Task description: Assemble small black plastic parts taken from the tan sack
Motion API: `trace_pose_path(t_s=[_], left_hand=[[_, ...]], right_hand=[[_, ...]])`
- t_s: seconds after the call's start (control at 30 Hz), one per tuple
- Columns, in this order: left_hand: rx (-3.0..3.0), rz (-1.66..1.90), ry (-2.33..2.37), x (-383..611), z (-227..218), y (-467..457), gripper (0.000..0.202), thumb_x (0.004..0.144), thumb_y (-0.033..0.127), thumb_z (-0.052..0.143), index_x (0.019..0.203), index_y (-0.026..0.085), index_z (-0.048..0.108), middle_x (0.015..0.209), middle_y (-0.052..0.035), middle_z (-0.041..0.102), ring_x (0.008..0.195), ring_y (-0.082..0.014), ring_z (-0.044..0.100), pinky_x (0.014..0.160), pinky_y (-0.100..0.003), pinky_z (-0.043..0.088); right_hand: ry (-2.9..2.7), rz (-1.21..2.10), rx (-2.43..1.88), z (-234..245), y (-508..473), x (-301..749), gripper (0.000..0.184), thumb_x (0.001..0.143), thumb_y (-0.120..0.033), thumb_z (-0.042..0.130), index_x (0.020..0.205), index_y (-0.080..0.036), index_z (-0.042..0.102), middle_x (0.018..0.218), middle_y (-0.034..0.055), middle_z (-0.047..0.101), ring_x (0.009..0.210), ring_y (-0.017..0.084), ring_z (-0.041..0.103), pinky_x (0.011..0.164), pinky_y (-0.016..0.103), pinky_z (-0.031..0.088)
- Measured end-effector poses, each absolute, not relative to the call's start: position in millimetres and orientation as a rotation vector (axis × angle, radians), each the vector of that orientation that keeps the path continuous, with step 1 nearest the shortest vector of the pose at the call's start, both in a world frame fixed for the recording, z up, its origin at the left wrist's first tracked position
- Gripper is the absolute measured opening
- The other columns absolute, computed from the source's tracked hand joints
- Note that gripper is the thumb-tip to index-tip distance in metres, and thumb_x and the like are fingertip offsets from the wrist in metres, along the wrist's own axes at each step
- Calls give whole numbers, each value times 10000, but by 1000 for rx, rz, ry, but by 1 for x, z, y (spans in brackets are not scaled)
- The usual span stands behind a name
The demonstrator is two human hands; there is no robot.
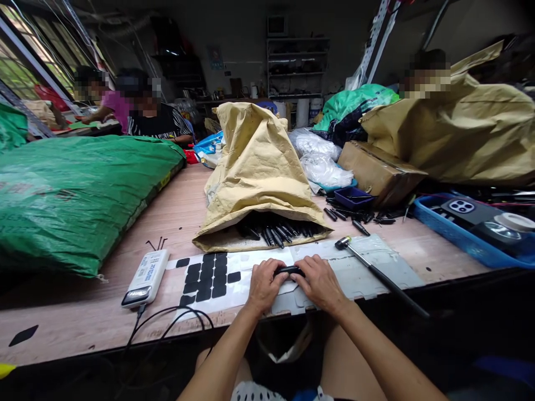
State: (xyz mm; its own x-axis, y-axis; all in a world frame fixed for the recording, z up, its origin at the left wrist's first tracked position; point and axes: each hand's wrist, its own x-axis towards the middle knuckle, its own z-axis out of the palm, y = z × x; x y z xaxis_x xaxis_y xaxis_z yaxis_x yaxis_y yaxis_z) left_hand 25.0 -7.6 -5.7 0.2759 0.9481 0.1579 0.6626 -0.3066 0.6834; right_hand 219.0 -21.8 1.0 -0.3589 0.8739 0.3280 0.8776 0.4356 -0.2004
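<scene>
Both hands meet over the front edge of the table, gripping one slim black pen-like piece (288,270) between them. My left hand (266,283) has its fingers closed on the left end. On the other end, my right hand (320,281) is closed too, its thumb near the middle. Just beyond them a tan paper sack (261,167) lies with its mouth facing me, several similar black pieces (278,234) inside. Under the hands is a grey-white board (371,259). A sheet with black rounded-square stickers (207,273) lies left of my left hand.
A small hammer (380,275) rests at right, its handle over the table edge. A white power bank (146,278) with a black cable lies left. A green sack (83,200) fills the far left. At right are a blue tray (455,236) and a cardboard box (378,170). Other people sit behind.
</scene>
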Motion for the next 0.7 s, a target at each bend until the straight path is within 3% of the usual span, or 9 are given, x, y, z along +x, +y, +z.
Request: trace_pose_path(t_s=[0.17,0.7], left_hand=[[2112,691,1458,25,-9,-6,222,958,284,572,1145,267,691,1070,-12,703,1060,-220,598,898,-375,359],[2226,648,1464,26,-7,-10,160,944,219,569,1023,229,708,971,-20,690,971,-207,609,855,-372,361]], right_hand=[[-2287,27,-1458,-7,-20,217,147,1001,-319,539,972,-200,620,912,60,646,884,230,496,777,351,317],[-2229,169,-1391,-20,-19,209,124,951,-180,519,831,-202,541,840,42,594,837,216,459,750,352,282]])
